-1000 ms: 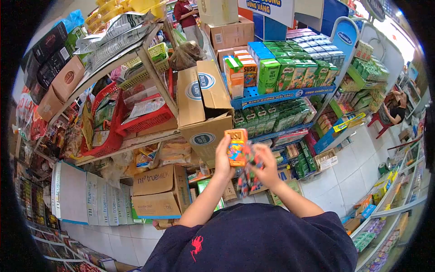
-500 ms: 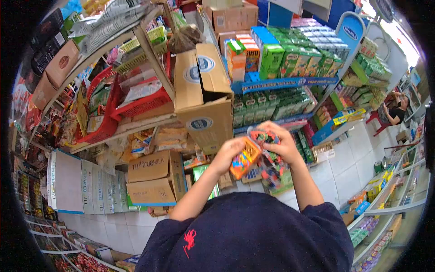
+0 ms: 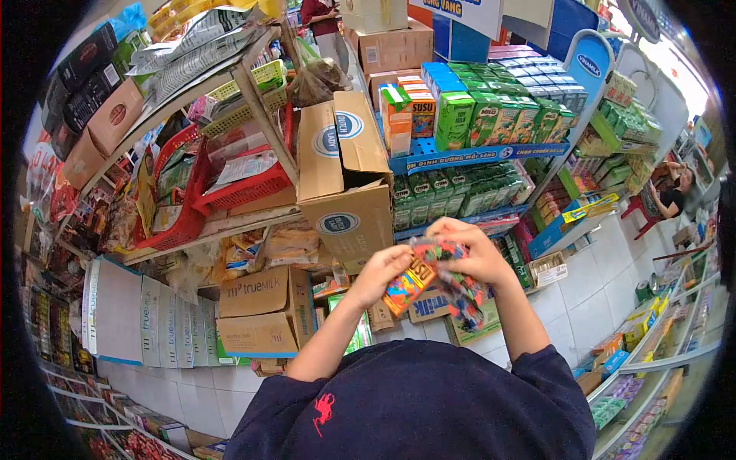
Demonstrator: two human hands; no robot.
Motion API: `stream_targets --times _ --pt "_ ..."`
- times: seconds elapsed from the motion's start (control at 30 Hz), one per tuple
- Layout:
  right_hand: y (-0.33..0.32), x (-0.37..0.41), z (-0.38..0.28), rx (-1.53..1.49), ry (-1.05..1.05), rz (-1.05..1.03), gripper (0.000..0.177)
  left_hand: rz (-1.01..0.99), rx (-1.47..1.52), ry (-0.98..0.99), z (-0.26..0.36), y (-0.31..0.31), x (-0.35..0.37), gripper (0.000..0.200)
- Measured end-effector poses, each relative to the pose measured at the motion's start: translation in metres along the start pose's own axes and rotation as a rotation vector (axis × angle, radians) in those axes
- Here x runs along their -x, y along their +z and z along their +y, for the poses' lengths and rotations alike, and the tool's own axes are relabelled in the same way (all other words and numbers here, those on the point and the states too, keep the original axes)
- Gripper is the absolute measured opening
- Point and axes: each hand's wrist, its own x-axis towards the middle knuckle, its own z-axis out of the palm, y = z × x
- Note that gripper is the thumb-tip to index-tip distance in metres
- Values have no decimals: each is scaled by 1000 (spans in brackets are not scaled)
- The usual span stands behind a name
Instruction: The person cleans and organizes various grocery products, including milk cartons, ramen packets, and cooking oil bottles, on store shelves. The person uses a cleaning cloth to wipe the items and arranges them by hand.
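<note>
Baskets (image 3: 249, 186) sit left of the carton (image 3: 356, 218), apparently shelved.

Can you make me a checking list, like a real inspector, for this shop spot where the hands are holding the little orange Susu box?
Surface: blue-edged shelf holds rows of drink cartons; white floor tiles below.
Things in hand: orange Susu carton, tilted; crinkly patterned plastic wrapping, contents unclear.
Clutter: Dutch Lady box with a gap at its top flaps; TH true MILK box; red basket with packets.
Left hand: holds the carton.
Right hand: grips the wrapping, close beside the carton.
Cables: nothing seen.
Surroundings: one person sitting, another standing.
</note>
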Motion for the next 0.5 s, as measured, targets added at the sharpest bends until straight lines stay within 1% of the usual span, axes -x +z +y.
stream_targets --times 0.07,0.13,0.17,0.2,0.23,0.27,0.3,0.33,0.37,0.4,0.47,0.5 --pt "1 -6 12 -72 75 59 27 25 14 3 0 0 0 35" --pt "3 -4 12 -45 53 83 29 62 36 13 3 -3 -6 34" --pt "5 -1 11 -15 5 119 30 88 102 18 8 -3 -6 32" --pt "7 2 10 10 -39 156 32 94 105 20 7 -3 -5 32" --pt "11 3 14 -21 -40 199 35 81 75 50 6 -4 -4 32" --pt "17 1 15 -28 -37 196 35 69 45 77 4 -4 -3 32" --pt "25 -1 15 96 -73 360 37 126 55 167 1 -1 -4 33" --pt "30 -2 17 226 -112 526 38 277 80 213 -1 -1 -8 43" --pt "35 0 27 329 -236 490 42 341 222 272 3 -3 -13 39" --pt "44 -3 19 372 -284 409 44 403 368 332 9 -5 -18 35" --pt "64 -5 26 374 -301 427 44 314 318 422 25 -8 -16 38" --pt "61 -8 27 439 -331 466 44 307 308 392 26 -7 -15 40"
